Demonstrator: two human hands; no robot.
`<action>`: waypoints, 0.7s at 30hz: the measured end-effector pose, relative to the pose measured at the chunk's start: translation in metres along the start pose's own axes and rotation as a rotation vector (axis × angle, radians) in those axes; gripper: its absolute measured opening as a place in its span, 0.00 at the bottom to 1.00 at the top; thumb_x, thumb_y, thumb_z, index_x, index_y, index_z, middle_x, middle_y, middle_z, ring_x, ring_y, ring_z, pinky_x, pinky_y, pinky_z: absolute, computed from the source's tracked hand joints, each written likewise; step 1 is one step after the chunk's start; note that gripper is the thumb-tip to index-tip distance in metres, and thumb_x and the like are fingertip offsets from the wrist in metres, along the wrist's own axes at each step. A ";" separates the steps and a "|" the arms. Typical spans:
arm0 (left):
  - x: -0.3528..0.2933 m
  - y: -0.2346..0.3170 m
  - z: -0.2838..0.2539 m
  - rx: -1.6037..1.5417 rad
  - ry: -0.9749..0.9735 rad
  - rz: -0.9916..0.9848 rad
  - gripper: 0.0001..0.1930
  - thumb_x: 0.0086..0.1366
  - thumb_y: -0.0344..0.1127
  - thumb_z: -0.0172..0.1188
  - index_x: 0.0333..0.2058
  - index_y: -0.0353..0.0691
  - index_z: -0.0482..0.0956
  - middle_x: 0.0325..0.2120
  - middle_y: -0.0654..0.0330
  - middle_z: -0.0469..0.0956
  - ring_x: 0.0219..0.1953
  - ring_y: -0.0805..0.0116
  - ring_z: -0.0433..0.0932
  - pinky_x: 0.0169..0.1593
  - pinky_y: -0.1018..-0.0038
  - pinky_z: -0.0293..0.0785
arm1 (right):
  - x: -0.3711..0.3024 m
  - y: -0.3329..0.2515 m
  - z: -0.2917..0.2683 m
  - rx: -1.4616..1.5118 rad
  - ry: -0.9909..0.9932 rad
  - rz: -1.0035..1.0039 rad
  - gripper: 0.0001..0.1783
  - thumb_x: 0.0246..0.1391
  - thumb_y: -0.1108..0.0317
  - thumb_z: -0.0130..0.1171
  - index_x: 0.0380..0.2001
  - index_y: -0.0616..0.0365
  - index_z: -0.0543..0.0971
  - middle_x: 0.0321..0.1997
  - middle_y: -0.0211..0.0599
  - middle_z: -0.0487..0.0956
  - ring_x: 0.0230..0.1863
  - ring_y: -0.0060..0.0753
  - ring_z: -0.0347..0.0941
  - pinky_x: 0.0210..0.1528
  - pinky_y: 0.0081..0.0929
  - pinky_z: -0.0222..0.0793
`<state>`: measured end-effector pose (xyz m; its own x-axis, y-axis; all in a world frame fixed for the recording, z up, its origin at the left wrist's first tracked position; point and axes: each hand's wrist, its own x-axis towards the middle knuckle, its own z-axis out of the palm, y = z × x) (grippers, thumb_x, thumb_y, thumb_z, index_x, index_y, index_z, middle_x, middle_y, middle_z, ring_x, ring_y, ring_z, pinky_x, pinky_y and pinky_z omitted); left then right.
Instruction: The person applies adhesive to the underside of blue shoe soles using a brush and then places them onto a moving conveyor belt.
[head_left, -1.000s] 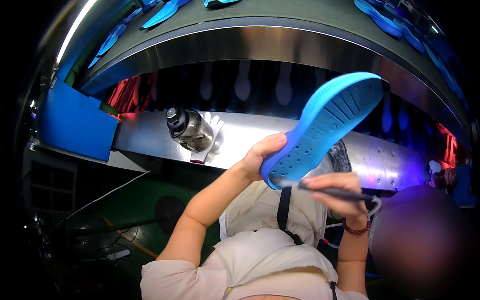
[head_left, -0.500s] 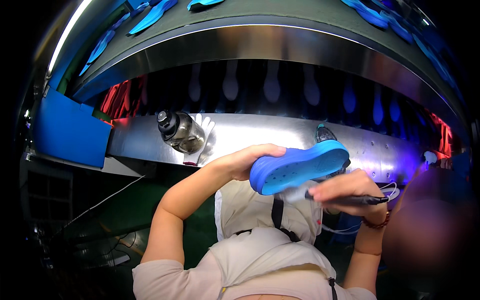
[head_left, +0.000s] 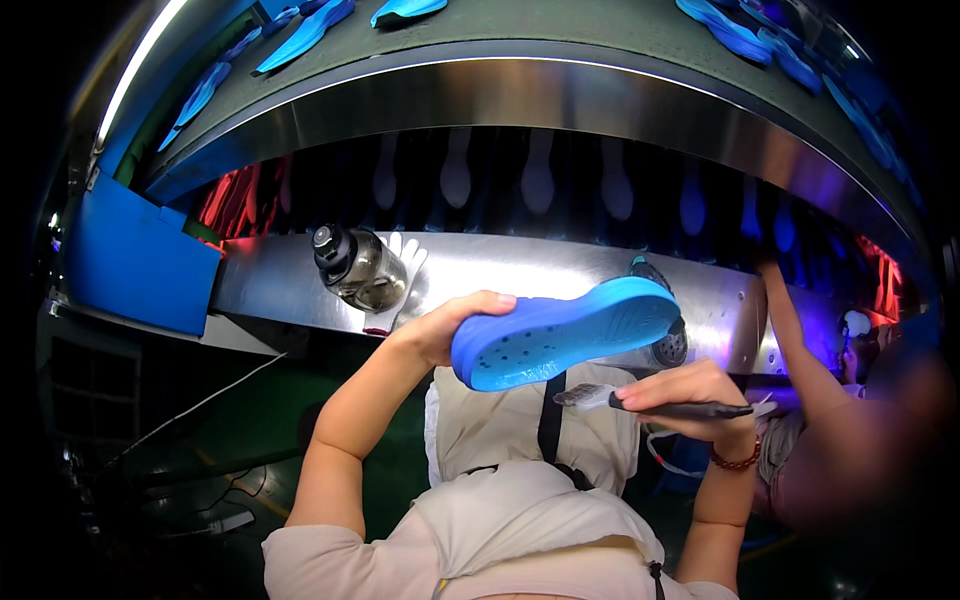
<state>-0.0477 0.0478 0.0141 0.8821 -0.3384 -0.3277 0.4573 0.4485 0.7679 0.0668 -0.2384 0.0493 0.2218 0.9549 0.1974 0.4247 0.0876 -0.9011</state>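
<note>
A blue shoe sole (head_left: pixel 570 335) with small dark holes is held tilted by my left hand (head_left: pixel 458 322), which grips it at its left end. A wet, shiny patch shows along the sole's lower edge. My right hand (head_left: pixel 690 393) is closed round the dark handle of a brush (head_left: pixel 590 396). The brush's bristles point left, just below the sole and apart from it. Partly hidden behind the sole's right end, a dark oval object (head_left: pixel 668 345) sits at the bench edge.
On the metal bench (head_left: pixel 480 262) stand a bottle with a black cap (head_left: pixel 358 268) and, behind it, a white glove (head_left: pixel 413 262). Beyond runs a green conveyor belt (head_left: pixel 560 25) carrying blue soles (head_left: pixel 308 38). At right, a co-worker's arm (head_left: pixel 800 350) reaches toward the dark opening under the belt.
The sole and my left hand have shifted left and slightly down. The brush has come away from the sole's edge. A co-worker's arm now stretches forward at the right.
</note>
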 end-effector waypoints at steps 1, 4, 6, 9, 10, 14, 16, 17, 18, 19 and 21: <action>-0.001 -0.001 -0.004 -0.037 0.000 -0.013 0.35 0.57 0.52 0.50 0.55 0.29 0.63 0.48 0.45 0.70 0.47 0.60 0.73 0.51 0.70 0.68 | -0.001 0.002 -0.002 0.059 0.025 -0.011 0.12 0.37 0.82 0.64 0.30 0.63 0.80 0.38 0.46 0.80 0.41 0.39 0.78 0.44 0.28 0.73; -0.003 0.000 -0.006 -0.020 0.013 0.011 0.35 0.57 0.52 0.50 0.55 0.29 0.63 0.50 0.45 0.69 0.50 0.59 0.71 0.54 0.69 0.65 | 0.004 0.017 0.000 0.015 0.272 0.072 0.13 0.37 0.82 0.64 0.31 0.63 0.80 0.38 0.48 0.80 0.41 0.36 0.77 0.42 0.26 0.74; -0.005 -0.004 -0.019 -0.017 0.059 0.084 0.33 0.55 0.50 0.51 0.53 0.28 0.65 0.50 0.45 0.70 0.49 0.58 0.71 0.54 0.69 0.64 | -0.002 0.020 0.004 -0.005 0.186 -0.025 0.13 0.37 0.80 0.65 0.32 0.63 0.80 0.37 0.45 0.80 0.40 0.36 0.78 0.43 0.26 0.74; -0.005 0.001 -0.017 -0.234 0.173 0.079 0.34 0.61 0.57 0.45 0.55 0.31 0.64 0.55 0.48 0.65 0.56 0.57 0.65 0.59 0.65 0.59 | -0.006 -0.007 0.008 -0.013 0.127 -0.036 0.14 0.37 0.77 0.67 0.32 0.63 0.80 0.37 0.43 0.80 0.38 0.37 0.79 0.44 0.26 0.73; 0.008 -0.012 -0.026 -0.385 0.041 0.222 0.34 0.61 0.59 0.43 0.55 0.34 0.64 0.54 0.48 0.66 0.55 0.55 0.66 0.58 0.60 0.61 | -0.003 -0.010 0.010 -0.002 0.210 -0.095 0.14 0.37 0.78 0.66 0.33 0.64 0.80 0.36 0.43 0.81 0.37 0.36 0.79 0.42 0.25 0.73; 0.055 -0.039 0.002 -0.618 -0.151 0.413 0.42 0.58 0.70 0.31 0.59 0.41 0.56 0.53 0.45 0.64 0.55 0.49 0.65 0.58 0.52 0.59 | 0.012 0.013 0.040 0.108 0.500 0.158 0.13 0.41 0.79 0.62 0.35 0.66 0.80 0.33 0.42 0.81 0.32 0.22 0.76 0.36 0.16 0.70; 0.072 -0.058 -0.001 -0.617 -0.149 0.307 0.48 0.54 0.76 0.21 0.59 0.41 0.55 0.52 0.43 0.65 0.54 0.49 0.65 0.58 0.54 0.60 | 0.018 0.031 0.045 0.220 0.530 0.274 0.11 0.44 0.78 0.60 0.35 0.67 0.79 0.32 0.40 0.81 0.31 0.19 0.75 0.36 0.14 0.70; 0.076 -0.065 0.000 -0.610 -0.102 0.312 0.48 0.54 0.76 0.21 0.59 0.41 0.55 0.52 0.44 0.65 0.54 0.50 0.66 0.58 0.54 0.61 | 0.020 0.037 0.045 0.284 0.546 0.315 0.11 0.45 0.78 0.60 0.36 0.67 0.79 0.32 0.40 0.81 0.31 0.19 0.75 0.35 0.14 0.70; 0.076 -0.066 0.005 -0.604 -0.050 0.324 0.48 0.54 0.76 0.21 0.59 0.41 0.55 0.52 0.44 0.65 0.54 0.50 0.66 0.58 0.55 0.61 | 0.026 0.032 0.043 0.219 0.565 0.278 0.11 0.45 0.79 0.60 0.35 0.68 0.79 0.31 0.40 0.81 0.32 0.18 0.75 0.35 0.14 0.70; 0.076 -0.068 0.010 -0.598 0.003 0.337 0.48 0.54 0.76 0.21 0.59 0.41 0.55 0.52 0.45 0.66 0.54 0.51 0.66 0.57 0.55 0.61 | 0.032 0.032 0.045 0.162 0.590 0.285 0.10 0.43 0.78 0.61 0.33 0.67 0.79 0.31 0.41 0.81 0.31 0.23 0.77 0.36 0.17 0.71; 0.078 -0.067 0.015 -0.604 0.106 0.387 0.49 0.53 0.77 0.21 0.58 0.40 0.57 0.50 0.46 0.68 0.53 0.53 0.67 0.57 0.56 0.62 | 0.040 0.026 0.051 -0.251 0.515 -0.073 0.09 0.40 0.78 0.61 0.30 0.64 0.79 0.30 0.43 0.80 0.31 0.32 0.78 0.36 0.24 0.73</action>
<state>-0.0113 -0.0205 -0.0548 0.9855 0.0056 -0.1694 0.0657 0.9089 0.4119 0.0421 -0.1838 0.0141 0.5558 0.6822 0.4750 0.6367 0.0180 -0.7709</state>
